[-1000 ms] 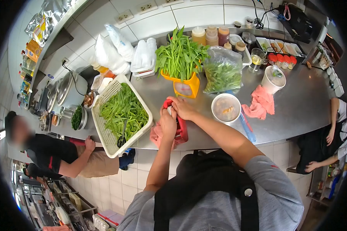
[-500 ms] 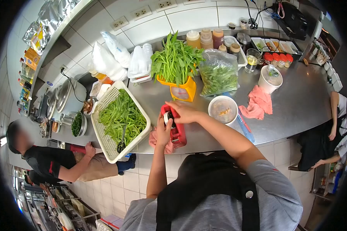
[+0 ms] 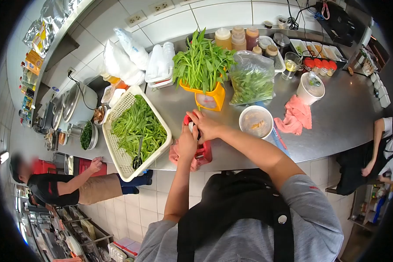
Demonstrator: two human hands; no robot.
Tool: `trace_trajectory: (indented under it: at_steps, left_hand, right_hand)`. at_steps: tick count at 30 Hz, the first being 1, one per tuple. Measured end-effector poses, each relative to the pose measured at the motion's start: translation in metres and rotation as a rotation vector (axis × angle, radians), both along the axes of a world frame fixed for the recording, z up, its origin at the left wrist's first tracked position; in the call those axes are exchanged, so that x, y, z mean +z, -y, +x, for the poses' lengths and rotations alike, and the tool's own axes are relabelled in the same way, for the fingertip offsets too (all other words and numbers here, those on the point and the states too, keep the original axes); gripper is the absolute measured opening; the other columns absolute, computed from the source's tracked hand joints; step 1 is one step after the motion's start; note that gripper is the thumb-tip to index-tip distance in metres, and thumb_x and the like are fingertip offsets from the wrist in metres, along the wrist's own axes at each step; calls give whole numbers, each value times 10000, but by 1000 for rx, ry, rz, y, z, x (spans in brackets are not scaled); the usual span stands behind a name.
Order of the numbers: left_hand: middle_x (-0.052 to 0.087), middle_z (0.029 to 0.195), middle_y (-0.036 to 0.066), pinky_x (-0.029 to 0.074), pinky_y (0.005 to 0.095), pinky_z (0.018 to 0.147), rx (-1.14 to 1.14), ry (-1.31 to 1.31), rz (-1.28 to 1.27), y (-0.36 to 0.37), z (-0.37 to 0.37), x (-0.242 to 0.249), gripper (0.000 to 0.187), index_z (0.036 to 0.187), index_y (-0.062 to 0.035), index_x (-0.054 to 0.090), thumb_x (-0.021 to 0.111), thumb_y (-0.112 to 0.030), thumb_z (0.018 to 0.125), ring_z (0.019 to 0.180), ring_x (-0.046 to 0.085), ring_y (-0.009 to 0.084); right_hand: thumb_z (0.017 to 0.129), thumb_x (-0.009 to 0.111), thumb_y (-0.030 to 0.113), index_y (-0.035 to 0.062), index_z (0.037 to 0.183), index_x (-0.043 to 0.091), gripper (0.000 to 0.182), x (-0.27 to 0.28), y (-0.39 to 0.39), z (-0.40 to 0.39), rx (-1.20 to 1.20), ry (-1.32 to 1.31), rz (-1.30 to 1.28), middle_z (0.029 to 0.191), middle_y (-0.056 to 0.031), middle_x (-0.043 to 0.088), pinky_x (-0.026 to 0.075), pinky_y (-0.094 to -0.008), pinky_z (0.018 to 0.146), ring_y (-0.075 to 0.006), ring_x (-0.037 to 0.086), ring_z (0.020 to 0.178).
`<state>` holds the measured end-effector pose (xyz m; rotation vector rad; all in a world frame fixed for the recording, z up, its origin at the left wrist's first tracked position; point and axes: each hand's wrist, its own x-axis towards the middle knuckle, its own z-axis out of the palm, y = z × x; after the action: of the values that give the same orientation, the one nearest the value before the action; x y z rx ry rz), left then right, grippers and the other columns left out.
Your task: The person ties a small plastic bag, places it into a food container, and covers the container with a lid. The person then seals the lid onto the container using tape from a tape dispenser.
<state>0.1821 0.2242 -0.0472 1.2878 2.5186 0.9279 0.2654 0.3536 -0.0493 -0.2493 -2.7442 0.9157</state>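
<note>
On the steel counter in front of me sits a red tape dispenser (image 3: 204, 153), a pink cloth (image 3: 176, 153) under its near end. A roll of tape with a white and black core (image 3: 191, 126) shows at its far end, partly covered by my fingers. My left hand (image 3: 187, 142) is closed around the roll from the near side. My right hand (image 3: 207, 126) bends over the far end of the dispenser, fingers closed on it beside the roll. Left of my hands stands a cream basket (image 3: 161, 158) of cut greens (image 3: 137, 126), with black-handled scissors (image 3: 138, 160) on top.
Behind my hands, leafy stems (image 3: 201, 65) stand in a yellow container (image 3: 215, 97), near a plastic bag of greens (image 3: 252, 83). A round white tub (image 3: 256, 122), another pink cloth (image 3: 296, 114) and a lidded white tub (image 3: 311, 89) lie rightward. A person (image 3: 59, 185) stands left.
Both hands have closed in together at the dispenser's far end, covering more of the tape roll. The person at the left has shifted, and my view has tilted slightly.
</note>
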Motion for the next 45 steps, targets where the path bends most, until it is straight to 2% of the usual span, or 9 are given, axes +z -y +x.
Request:
trace_trajectory:
  at_steps: [5,7,10,15,20,25,36,44,45]
  left_hand:
    - [608,996,311,481,518,709,55,-102,24,-7,10,3,525,1241,72,434,448,-375,967,839,608,465]
    - [421,1332,348,505,499,747,100,-44,-86,-9,13,9,444,1004,87,479,476,-355,954,909,604,465]
    - [419,1334,348,507,504,730,93,-132,-27,-11,11,4,443,981,83,477,470,-359,956,901,605,475]
    - [408,1349,345,475,490,844,49,62,43,-5,8,8,486,1092,114,466,444,-356,971,1040,557,473]
    - [349,1396,346,380,467,998,-4,67,157,4,13,-2,524,1194,138,430,422,-342,984,1224,431,470]
    - [248,1457,337,375,456,1005,-105,7,289,2,12,-1,454,1125,127,445,442,-304,982,1262,387,475]
    - [338,1421,296,423,454,954,3,26,204,-15,6,2,455,1201,112,435,454,-282,975,1176,473,466]
    - [350,1407,307,371,442,1018,-15,49,327,-6,13,4,448,1267,106,400,444,-244,991,1244,421,439]
    - [443,1308,278,397,415,980,-7,26,357,-5,16,6,453,1290,82,401,436,-263,998,1174,481,394]
  right_hand:
    - [487,830,305,-53,1408,233,1154,9,-2,3,26,-24,34,1354,-298,308,387,-479,1022,-464,398,1193]
    - [498,819,301,-58,1397,248,1123,8,-2,1,34,-48,42,1351,-296,312,391,-481,1015,-466,404,1177]
    - [516,798,293,-61,1375,278,1065,4,-6,-1,53,-91,86,1347,-289,319,395,-488,1005,-468,416,1148]
    - [515,811,305,-38,1414,239,1119,-7,-5,-5,52,-123,219,1381,-263,303,386,-484,1020,-465,400,1194]
    - [482,868,343,4,1487,67,1329,13,-4,4,39,112,-37,1449,-253,216,380,-448,1048,-435,332,1311]
    - [493,849,326,-19,1461,136,1251,11,-1,4,25,79,-41,1423,-260,245,388,-462,1039,-446,338,1291]
    - [540,813,318,-20,1402,235,1092,-6,-8,-6,53,-125,154,1304,-238,351,397,-480,1008,-418,398,1198]
    - [644,755,257,13,1479,134,1068,15,-6,25,19,4,-321,1438,-236,281,359,-429,1059,-369,394,1281]
    - [644,755,257,13,1479,134,1068,9,-4,29,22,9,-322,1438,-236,281,359,-429,1059,-369,394,1281]
